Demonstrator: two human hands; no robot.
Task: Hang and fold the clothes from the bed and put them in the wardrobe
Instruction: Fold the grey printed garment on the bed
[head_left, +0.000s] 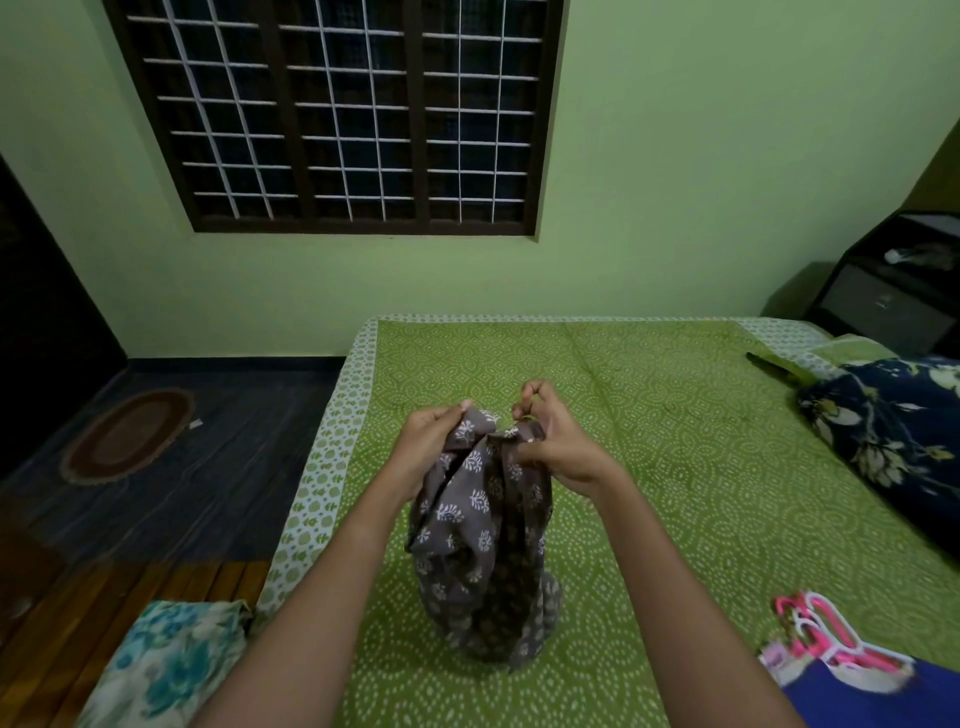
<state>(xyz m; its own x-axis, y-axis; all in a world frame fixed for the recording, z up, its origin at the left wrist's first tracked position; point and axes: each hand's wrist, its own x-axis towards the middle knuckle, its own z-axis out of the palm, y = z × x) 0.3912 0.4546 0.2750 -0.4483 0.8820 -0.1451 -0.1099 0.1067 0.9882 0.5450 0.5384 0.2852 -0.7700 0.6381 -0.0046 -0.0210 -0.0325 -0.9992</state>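
A brown garment with a white flower print (480, 545) hangs bunched over the bed (649, 415), its lower end resting on the green bedspread. My left hand (431, 441) grips its top edge on the left side. My right hand (550, 441) pinches the top edge on the right, fingers curled. The two hands sit close together at the garment's top.
A teal floral cloth (171, 660) lies at the bed's near left corner. Pink and white hangers (826, 634) rest on a blue cloth (872, 696) at the near right. A navy floral fabric (893, 431) lies at the right. A brown oval mat (130, 434) is on the floor.
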